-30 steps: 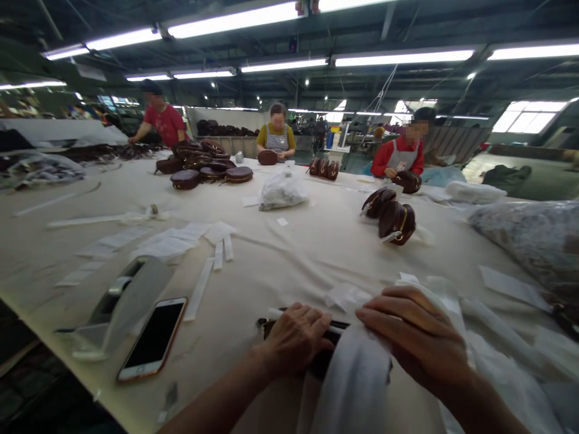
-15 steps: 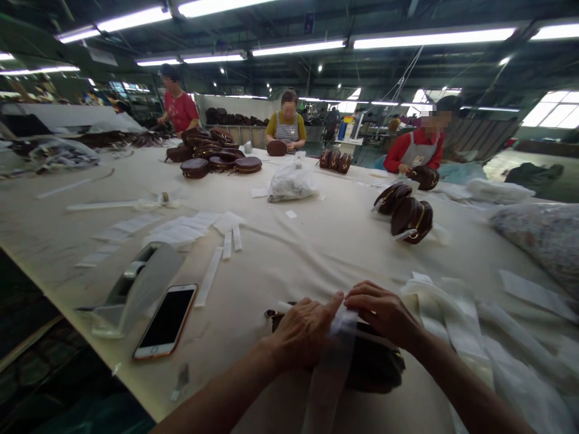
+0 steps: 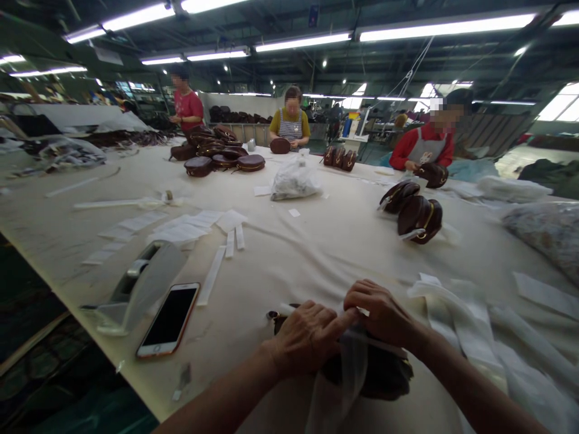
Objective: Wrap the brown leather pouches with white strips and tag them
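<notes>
A dark brown bag point(image 3: 384, 377) lies on the cream table point(image 3: 316, 253) right in front of me. My left hand point(image 3: 307, 337) rests on its left end, fingers curled and pinching a thin white wrapping sheet point(image 3: 344, 380) that hangs over the bag toward me. My right hand point(image 3: 382, 313) is closed on the same sheet at the bag's top, its fingertips meeting those of the left hand.
A phone point(image 3: 169, 319) and a tape dispenser point(image 3: 140, 286) lie at my left near the table edge. White paper strips point(image 3: 474, 325) pile at my right. Brown bags point(image 3: 418, 214) stand further off. Three people work at the far side, beside a plastic sack point(image 3: 294, 181).
My right hand drew back from the spread sheet and closed in a pinch beside the left hand. The white sheet now hangs narrow over the bag, and more of the bag shows.
</notes>
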`<state>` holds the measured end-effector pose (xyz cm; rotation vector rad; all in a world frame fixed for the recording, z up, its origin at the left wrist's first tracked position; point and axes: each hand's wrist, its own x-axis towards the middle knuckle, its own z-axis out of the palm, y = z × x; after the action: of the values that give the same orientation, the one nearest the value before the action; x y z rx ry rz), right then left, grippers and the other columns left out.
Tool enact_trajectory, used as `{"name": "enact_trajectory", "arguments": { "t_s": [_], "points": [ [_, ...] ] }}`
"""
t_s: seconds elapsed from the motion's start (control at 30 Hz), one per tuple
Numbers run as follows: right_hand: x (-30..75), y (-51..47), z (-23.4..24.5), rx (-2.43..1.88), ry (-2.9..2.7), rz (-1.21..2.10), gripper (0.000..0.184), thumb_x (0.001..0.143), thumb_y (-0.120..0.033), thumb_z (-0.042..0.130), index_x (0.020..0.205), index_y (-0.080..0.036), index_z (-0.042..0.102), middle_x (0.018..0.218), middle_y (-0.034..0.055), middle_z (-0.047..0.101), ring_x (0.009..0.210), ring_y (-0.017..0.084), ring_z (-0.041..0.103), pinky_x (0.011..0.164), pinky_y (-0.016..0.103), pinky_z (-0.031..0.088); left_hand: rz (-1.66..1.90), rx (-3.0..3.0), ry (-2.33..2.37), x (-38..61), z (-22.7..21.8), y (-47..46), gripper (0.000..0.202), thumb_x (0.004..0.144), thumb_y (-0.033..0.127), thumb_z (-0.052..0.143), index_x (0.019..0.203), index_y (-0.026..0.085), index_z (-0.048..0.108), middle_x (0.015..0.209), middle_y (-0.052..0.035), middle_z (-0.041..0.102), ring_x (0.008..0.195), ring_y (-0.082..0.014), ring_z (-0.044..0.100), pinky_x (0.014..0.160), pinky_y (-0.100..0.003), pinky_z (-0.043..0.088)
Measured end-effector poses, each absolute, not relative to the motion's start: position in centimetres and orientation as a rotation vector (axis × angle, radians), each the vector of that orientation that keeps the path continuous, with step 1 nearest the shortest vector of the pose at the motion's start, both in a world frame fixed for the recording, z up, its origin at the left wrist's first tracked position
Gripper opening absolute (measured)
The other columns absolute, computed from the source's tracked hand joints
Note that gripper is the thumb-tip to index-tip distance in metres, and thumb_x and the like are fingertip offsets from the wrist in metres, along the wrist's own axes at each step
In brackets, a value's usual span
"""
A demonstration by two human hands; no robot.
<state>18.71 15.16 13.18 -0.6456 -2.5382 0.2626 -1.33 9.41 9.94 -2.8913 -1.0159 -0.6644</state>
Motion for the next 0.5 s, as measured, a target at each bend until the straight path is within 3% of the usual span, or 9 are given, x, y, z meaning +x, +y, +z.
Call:
{"name": "enact_trajectory", "arguments": {
  "t_s": [0.13,0.37,0.5],
  "points": [
    [18.6,15.2,13.6,-0.629,-2.565,0.245,0.018,0.087,-0.018,0.049,0.071,-0.018,0.056,0.066,0.0024,0.058,0.063,0.013,0.049,0.062,0.027,0.038,-0.633,-2.899,-1.023,-1.4,10.2,9.3,0.055,0.089,0.021,0.044,0.139,0.014,0.022,0.096,-0.0051,0.06,0.08,-0.0204,0.056,0.07,-0.035,0.044],
    [18.3,15.5,14.0,-0.546,-2.676,0.164,0.021,0.085,-0.01,0.047,0.067,-0.019,0.053,0.065,0.0009,0.054,0.062,0.014,0.044,0.062,0.026,0.034,-0.641,-2.829,-0.999,-1.3,10.1,9.3,0.027,0.088,0.022,0.048,0.115,0.018,0.048,0.084,-0.0027,0.056,0.071,-0.0192,0.052,0.064,-0.033,0.041],
    [18.7,16.2,14.0,-0.543,-2.773,0.188,0.017,0.088,-0.017,0.051,0.073,-0.019,0.059,0.071,0.0025,0.057,0.067,0.015,0.049,0.064,0.027,0.036,-0.69,-2.794,-1.062,-1.3,9.8,9.1,0.022,0.089,0.025,0.048,0.11,0.022,0.052,0.089,-0.0035,0.056,0.074,-0.0185,0.052,0.067,-0.031,0.042]
  ]
}}
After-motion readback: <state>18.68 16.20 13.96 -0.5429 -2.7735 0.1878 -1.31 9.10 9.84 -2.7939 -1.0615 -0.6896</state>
